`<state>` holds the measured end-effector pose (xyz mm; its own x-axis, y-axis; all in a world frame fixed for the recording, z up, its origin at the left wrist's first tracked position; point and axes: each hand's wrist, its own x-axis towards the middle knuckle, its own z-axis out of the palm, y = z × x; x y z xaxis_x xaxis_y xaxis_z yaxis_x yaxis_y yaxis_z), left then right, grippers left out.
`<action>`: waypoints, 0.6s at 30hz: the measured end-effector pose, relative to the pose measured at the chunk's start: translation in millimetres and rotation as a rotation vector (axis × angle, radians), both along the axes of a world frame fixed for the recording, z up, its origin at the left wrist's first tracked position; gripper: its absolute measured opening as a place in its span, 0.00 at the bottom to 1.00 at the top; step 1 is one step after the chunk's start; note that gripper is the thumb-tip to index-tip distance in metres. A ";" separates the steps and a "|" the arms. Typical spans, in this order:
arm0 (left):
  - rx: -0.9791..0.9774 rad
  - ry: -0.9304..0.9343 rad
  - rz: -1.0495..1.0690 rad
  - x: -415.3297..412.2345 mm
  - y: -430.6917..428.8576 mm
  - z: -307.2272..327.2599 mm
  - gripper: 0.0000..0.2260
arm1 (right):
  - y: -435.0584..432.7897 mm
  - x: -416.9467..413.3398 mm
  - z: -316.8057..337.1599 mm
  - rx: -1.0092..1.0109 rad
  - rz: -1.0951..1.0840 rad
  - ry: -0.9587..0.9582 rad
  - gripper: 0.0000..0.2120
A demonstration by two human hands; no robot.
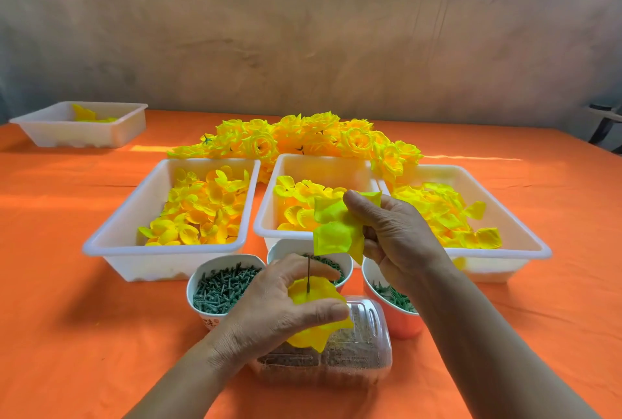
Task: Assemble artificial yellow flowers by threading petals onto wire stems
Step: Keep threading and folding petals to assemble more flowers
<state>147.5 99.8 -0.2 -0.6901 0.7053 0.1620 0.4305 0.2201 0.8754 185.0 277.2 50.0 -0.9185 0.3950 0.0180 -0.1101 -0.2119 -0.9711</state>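
Lower centre, over clear ribbed plastic box (367, 351): left hand (266, 307) gripping yellow fabric petals (316, 294) threaded on thin dark wire stem (308, 272). Just above, right hand (397, 233) pinching loose yellow fabric petal (336, 233) before middle white plastic tray (269, 196).

We can read no clear word, number or brand here. The only printed mark we find is a small red-orange design low on the side of the leftmost paper cup (209, 320), too blurred for us to make out. The clear plastic box (363, 354) has raised patterning, but we cannot tell whether any of it is lettering.
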 end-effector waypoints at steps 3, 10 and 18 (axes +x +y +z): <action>0.093 -0.032 -0.081 -8.4 -10.8 7.8 0.28 | 1.1 4.0 0.7 0.023 -0.011 0.003 0.24; 0.288 -0.291 0.080 -34.3 -18.7 46.9 0.31 | -2.0 8.5 8.8 0.055 0.041 0.026 0.17; 0.253 -0.191 0.142 -32.7 12.4 73.8 0.05 | -9.5 9.9 16.6 0.121 0.170 0.055 0.12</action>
<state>114.8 112.2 73.6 -0.8132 0.5540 0.1784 0.2345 0.0315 0.9716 195.0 267.7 66.6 -0.9680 0.2268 0.1076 -0.1360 -0.1137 -0.9842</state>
